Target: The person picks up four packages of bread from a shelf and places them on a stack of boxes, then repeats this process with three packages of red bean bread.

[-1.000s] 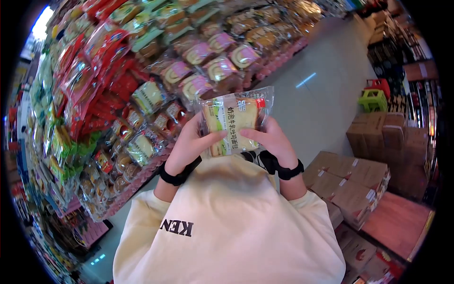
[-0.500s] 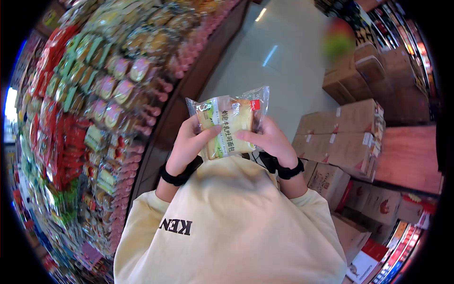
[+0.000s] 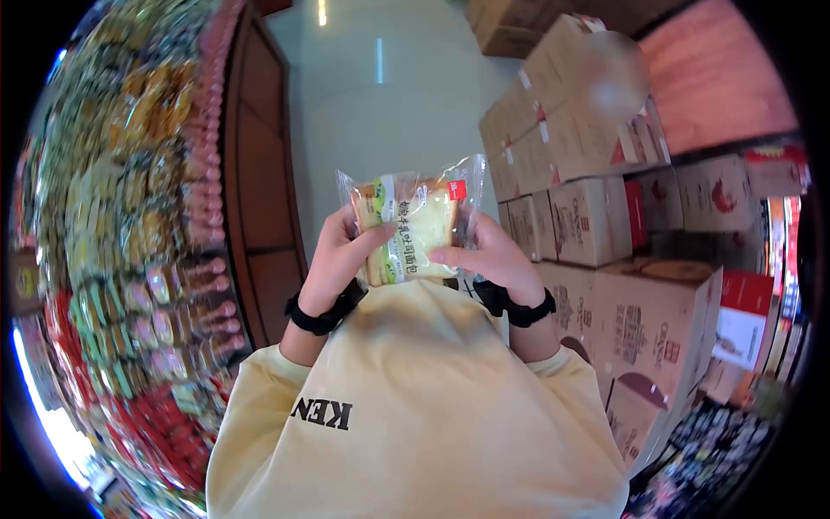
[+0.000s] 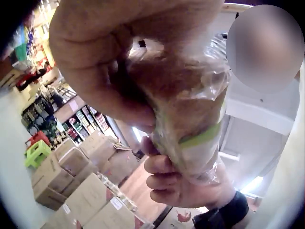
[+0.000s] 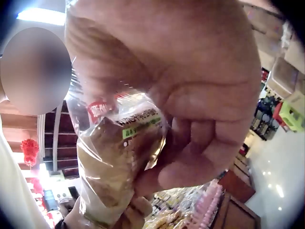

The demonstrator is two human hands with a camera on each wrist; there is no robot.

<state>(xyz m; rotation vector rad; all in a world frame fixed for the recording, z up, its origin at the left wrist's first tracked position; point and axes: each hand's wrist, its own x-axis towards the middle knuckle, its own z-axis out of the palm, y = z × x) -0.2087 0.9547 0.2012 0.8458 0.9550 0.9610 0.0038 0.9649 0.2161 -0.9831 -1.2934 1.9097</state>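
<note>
A clear plastic pack of sliced bread [image 3: 413, 227] with a green and white label and a small red mark is held in front of the chest, printed face up. My left hand [image 3: 339, 258] grips its left side, thumb on top and fingers beneath. On the right side my right hand [image 3: 497, 256] pinches it in the same way. In the left wrist view the curled fingers of the left hand [image 4: 105, 62] press the wrapper [image 4: 190, 109]. The right wrist view has the right hand [image 5: 176, 81] curled round the pack [image 5: 109, 167].
Shelves of packaged breads [image 3: 147, 225] with a pink scalloped edge and a brown base [image 3: 259, 173] run along the left. Stacked cardboard boxes [image 3: 592, 225] stand on the right, near a reddish wooden surface [image 3: 718, 78]. Pale shiny floor [image 3: 380, 112] lies between.
The head view has swung to the right, so the shelves have shifted left and more boxes show. Both hands still hold the bread pack, which has hardly moved relative to the body.
</note>
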